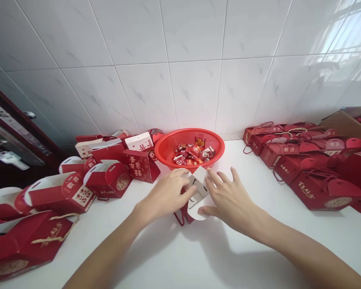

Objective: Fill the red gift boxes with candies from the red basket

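Note:
A small red gift box with white inner flaps stands between my hands, its top flaps unfolded and a dark red cord hanging at its near side. My left hand grips the box's left edge with bent fingers, the thumb over the flaps. On the right side, my right hand has its fingers spread, with thumb and index finger touching the white flaps. The box's inside is mostly hidden. Just behind it sits a red plastic basket holding several wrapped candies.
Open red boxes crowd the left side of the white table. Red boxes with closed tops stand in rows on the right, before a brown cardboard box. A tiled wall rises behind; a dark door with keys is far left.

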{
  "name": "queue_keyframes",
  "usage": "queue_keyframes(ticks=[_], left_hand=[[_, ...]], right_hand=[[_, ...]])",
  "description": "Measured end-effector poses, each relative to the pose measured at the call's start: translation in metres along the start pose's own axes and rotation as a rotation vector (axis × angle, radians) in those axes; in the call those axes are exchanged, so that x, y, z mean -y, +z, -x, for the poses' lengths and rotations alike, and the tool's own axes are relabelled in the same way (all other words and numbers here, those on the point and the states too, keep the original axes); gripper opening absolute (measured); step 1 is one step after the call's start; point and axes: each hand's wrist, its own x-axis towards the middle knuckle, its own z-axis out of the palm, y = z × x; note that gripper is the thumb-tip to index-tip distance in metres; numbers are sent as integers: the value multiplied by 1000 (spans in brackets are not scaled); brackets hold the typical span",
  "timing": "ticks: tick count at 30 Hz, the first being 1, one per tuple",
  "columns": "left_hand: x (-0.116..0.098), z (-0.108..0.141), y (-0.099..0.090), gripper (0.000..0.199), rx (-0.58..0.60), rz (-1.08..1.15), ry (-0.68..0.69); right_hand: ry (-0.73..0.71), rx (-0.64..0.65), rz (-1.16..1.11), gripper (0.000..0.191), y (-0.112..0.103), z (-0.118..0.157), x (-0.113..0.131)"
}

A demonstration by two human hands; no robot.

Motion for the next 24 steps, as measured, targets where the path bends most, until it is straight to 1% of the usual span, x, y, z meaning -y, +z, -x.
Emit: queue_keyframes(ticks=[1,4,5,7,10,12,14,18,22,24], left_hand=[[4,3,-8,44,55,16,5],[16,14,-24,25,212,21,59],[19,17,-27,31,255,11,61],[22,22,-31,49,325,-2,33],[21,21,-33,58,391,33,-23],[21,19,-32,62,398,58,-46],[22,15,-31,63,383,63,-43],[26,9,-26,57,330,58,8],[26,9,-25,57,279,24,57],[26,11,-27,57,275,4,69]], right_hand=[[-2,2,-4,64,1,0,-1],[-23,27,-9,67,0,-1,-2],[-26,47,-16,68,-1,-1,-1],[-14,114,-42,66,-6,-2,0],[21,246,-116,58,-13,-5,0],[19,298,-176,53,-16,-8,-2],[3,302,-221,49,-17,-11,-6],[7,262,-231,42,-15,-14,-14],[-9,212,-230,41,-15,-12,-18],[-32,192,-267,41,-18,-11,-21]])
